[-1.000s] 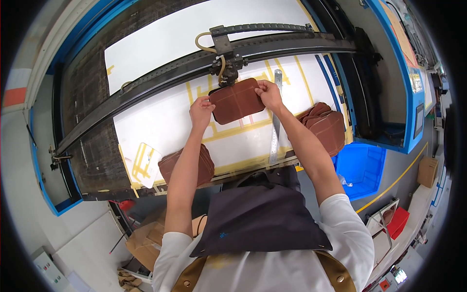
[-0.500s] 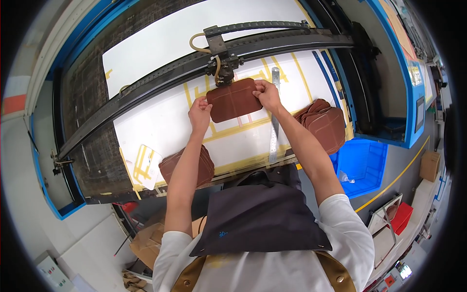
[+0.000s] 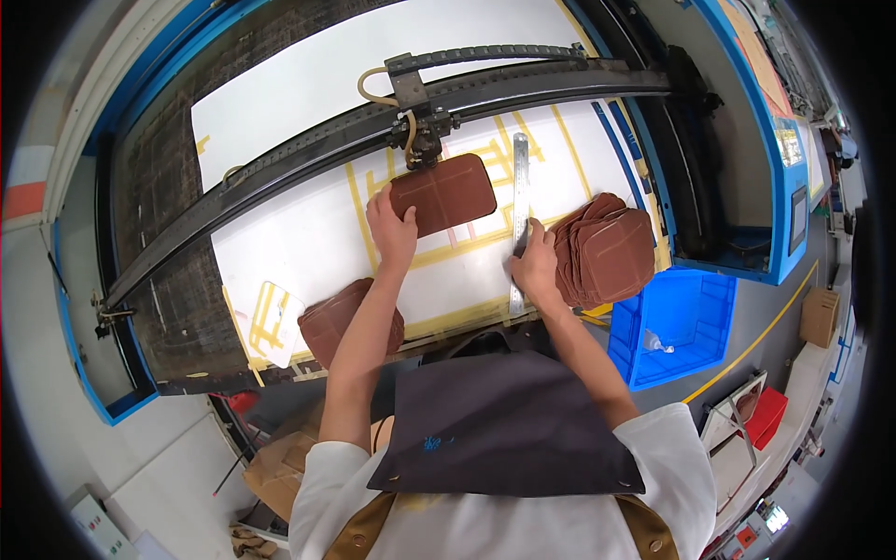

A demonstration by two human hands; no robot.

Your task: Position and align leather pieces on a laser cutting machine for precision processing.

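One brown rounded leathery panel (image 3: 446, 194): left of the silvery metal ruler (image 3: 521, 168), seemingly mid-placement
Left hand (image 3: 392, 227): fingers clamped on panel edge
Right hand (image 3: 535, 265): over ruler, fingers' closure unclear
Brown panel stacks (image 3: 611, 250): either side of ruler; finished share unclear

Reddish-brown panels (image 3: 448, 194), yellow tape (image 3: 560, 140), blue bin (image 3: 686, 322)

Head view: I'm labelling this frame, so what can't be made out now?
In the head view:
Brown piece: underside, and whether the left hand has fingers beneath; its top hides both.
Ruler: a stretch under the right hand; whether that hand grips it is unclear.
Left stack: partly hidden by the left forearm.
White sheet: far side cut off by the picture's top edge.
Clear item in the blue bin: too small to identify.
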